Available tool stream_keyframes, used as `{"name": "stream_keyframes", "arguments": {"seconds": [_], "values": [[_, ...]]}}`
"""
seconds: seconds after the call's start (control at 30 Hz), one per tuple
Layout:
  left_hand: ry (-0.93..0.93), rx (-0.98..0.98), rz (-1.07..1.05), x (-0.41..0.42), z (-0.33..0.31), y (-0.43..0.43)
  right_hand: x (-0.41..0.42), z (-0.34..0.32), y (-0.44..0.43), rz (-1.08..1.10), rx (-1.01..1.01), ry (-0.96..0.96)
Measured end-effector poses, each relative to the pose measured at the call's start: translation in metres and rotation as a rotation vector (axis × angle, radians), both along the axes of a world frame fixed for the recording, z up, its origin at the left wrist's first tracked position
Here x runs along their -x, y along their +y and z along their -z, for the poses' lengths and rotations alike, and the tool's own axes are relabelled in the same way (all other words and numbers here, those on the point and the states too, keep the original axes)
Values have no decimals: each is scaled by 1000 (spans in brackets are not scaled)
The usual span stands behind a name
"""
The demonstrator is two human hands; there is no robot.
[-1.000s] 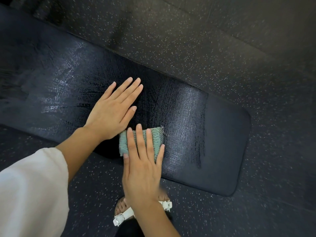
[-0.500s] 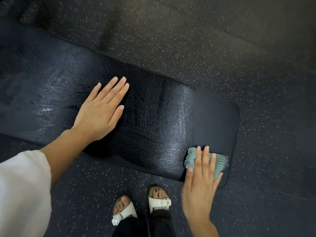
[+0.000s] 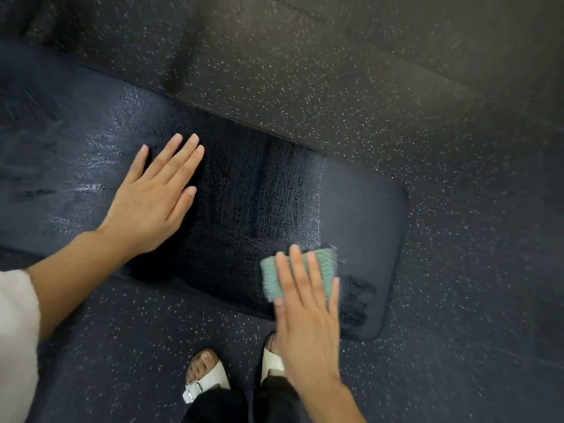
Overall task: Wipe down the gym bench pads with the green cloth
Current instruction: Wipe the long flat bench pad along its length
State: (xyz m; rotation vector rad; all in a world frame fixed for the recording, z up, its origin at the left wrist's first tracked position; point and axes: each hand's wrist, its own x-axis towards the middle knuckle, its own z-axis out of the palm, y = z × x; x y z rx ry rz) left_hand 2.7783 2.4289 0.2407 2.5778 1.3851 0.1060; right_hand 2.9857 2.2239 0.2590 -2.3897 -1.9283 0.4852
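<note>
While the right grip [image 3: 308,325] presses flat-fingered on the green cloth [image 3: 269,277] at five o'clock, sweep across the dry three-o'clock end of the surface [image 3: 366,215]; the left grip [image 3: 149,203] rests flat, released.

The worktop [image 3: 360,215] lies open between the left hand [image 3: 152,203], flat on its middle, and the right hand [image 3: 308,319], pressing the green cloth [image 3: 325,264] at the near edge. Its rounded right end beyond the cloth is bare, as is the far strip. Two sandalled feet [image 3: 207,377] stand on the floor [image 3: 396,102] just beside the near edge.
</note>
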Motion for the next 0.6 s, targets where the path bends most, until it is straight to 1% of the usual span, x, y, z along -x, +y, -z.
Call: {"name": "stream_keyframes", "arguments": {"seconds": [0.1,0.2,0.27,0.43,0.5,0.6], "values": [[-5,10,-1,-13,-2,-8,-29,1,-18,150,16,-10],[-8,22,20,-28,-3,-16,-30,2,-20,244,25,16],[1,27,35,-39,-3,-20,-27,3,-17,240,30,15],[6,15,99,-74,-2,-29,-44,2,16,85,-9,15],[0,13,134,-89,-2,-32,-51,3,45,99,-33,50],[-5,22,129,-103,-1,-35,-61,4,96,170,-56,100]]}}
